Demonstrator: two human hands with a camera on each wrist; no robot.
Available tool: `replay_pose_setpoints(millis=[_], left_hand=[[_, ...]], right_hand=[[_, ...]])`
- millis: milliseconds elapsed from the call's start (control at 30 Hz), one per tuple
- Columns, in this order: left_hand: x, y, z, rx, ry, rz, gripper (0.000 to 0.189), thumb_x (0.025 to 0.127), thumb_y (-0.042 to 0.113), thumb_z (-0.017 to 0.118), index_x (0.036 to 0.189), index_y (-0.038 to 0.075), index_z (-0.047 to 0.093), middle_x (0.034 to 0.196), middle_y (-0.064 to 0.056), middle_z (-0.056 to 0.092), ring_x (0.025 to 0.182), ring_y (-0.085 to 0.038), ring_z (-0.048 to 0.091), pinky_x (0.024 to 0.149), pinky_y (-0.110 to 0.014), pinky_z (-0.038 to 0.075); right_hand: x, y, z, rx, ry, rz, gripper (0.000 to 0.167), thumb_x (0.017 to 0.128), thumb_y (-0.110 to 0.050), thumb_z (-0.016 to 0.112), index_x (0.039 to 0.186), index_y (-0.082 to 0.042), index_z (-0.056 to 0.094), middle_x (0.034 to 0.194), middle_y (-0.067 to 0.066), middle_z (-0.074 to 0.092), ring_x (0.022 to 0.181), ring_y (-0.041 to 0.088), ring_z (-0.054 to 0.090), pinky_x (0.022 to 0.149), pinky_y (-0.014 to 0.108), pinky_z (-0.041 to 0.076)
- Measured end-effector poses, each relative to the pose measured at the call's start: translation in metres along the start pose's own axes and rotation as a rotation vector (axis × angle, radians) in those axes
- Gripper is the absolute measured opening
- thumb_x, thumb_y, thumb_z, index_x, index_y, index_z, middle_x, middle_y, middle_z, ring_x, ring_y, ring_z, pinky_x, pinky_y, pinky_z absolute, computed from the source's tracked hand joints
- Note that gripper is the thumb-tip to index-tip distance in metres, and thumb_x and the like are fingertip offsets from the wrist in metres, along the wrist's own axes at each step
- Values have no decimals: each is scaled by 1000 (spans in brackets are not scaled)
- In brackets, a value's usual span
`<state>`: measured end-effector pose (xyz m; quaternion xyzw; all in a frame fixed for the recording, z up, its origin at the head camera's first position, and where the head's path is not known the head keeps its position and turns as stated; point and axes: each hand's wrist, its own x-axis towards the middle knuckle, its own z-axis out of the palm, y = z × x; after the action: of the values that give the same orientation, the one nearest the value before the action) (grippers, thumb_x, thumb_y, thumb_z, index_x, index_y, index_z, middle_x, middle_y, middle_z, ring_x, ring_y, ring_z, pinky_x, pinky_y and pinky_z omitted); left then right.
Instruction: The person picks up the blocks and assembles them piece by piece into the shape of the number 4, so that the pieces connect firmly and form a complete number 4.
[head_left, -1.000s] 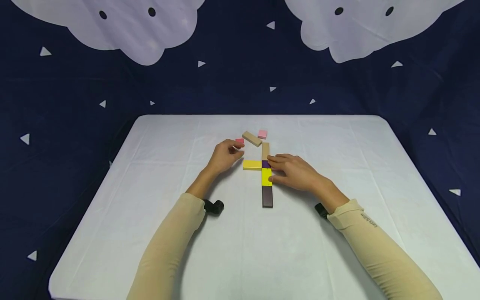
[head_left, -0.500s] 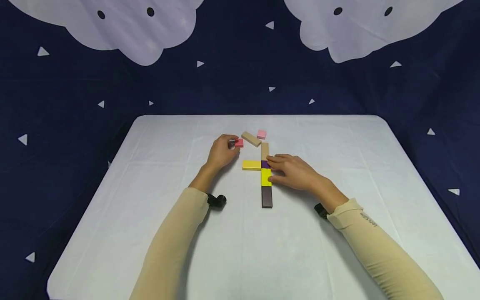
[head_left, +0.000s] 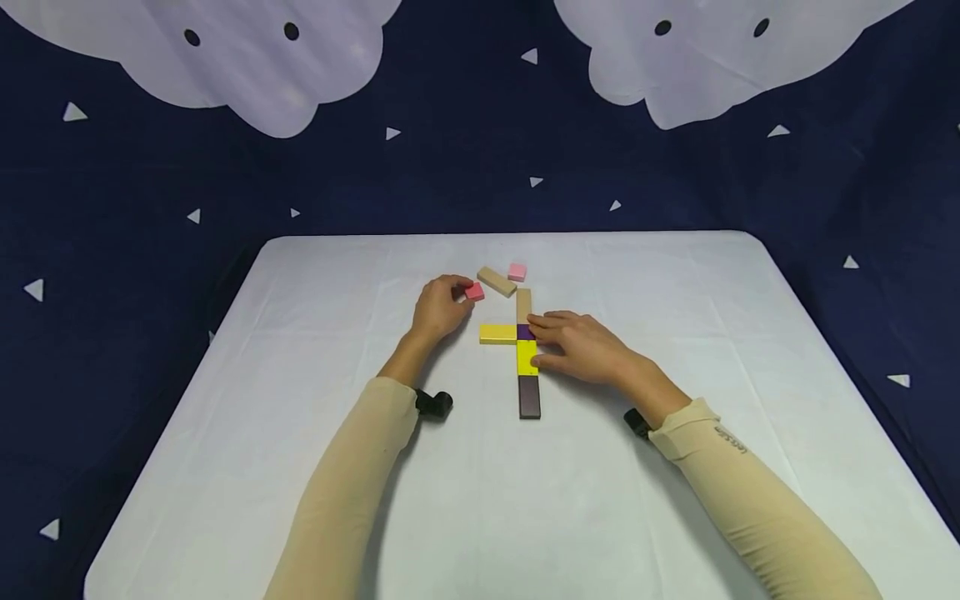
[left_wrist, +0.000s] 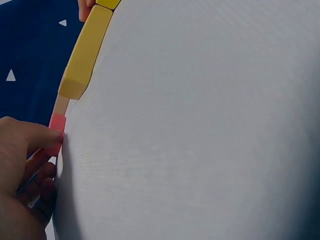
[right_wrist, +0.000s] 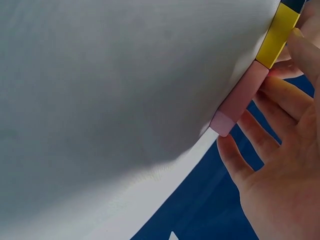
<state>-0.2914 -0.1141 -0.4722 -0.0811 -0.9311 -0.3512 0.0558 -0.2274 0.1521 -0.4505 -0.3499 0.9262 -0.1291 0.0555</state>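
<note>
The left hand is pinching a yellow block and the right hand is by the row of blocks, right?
Not quite: the block that the left hand is pinching is red, not yellow, as the head view shows. The right hand is by the row of blocks.

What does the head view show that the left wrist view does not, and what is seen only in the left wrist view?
Only the head view shows the dark block at the near end of the column, the purple block and the pale pink block.
Only the left wrist view shows the end face of the yellow block nearest the left hand.
Both show the left hand pinching the red block, that yellow block and the white table.
</note>
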Motion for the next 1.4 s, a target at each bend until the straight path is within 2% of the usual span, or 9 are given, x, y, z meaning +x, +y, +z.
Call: replay_pose_setpoints(millis=[400,600,867,1033,1400], left_hand=[[-4,-4,-4,-38,20,42,31,85,12,69,115,4,68,108,-11,65,95,-22,57,88,-36,44],[-5,-5,-6,-42,31,42,29,84,8,67,113,4,69,106,-11,65,94,-23,57,88,-36,44],[-12,-9,-15,-93,-40,41,30,82,11,69,112,8,70,105,-10,65,92,-22,57,84,-38,46],[-19,-11,-22,-94,-102,72,30,83,11,67,113,8,70,104,-8,66,90,-21,57,82,-38,47],[-30,-16,-33,-106,-189,124,28,83,9,72,111,12,72,106,-3,67,89,-19,58,79,-35,48]], right_hand=[[0,-2,-1,-4,-12,13,68,90,-52,60,143,-12,46,150,1,38,137,27,31,105,55,30],[0,-1,-2,-4,5,-6,66,91,-50,60,142,-11,47,149,2,39,137,28,33,105,54,30],[-2,-1,-1,7,11,-3,65,91,-49,61,141,-9,49,148,2,40,136,27,34,105,53,30],[-5,-1,1,-7,10,0,64,91,-49,61,141,-9,48,149,2,40,136,28,33,104,55,31],[-2,0,0,-13,-5,5,66,91,-51,59,142,-11,47,150,1,38,137,28,31,105,54,30]])
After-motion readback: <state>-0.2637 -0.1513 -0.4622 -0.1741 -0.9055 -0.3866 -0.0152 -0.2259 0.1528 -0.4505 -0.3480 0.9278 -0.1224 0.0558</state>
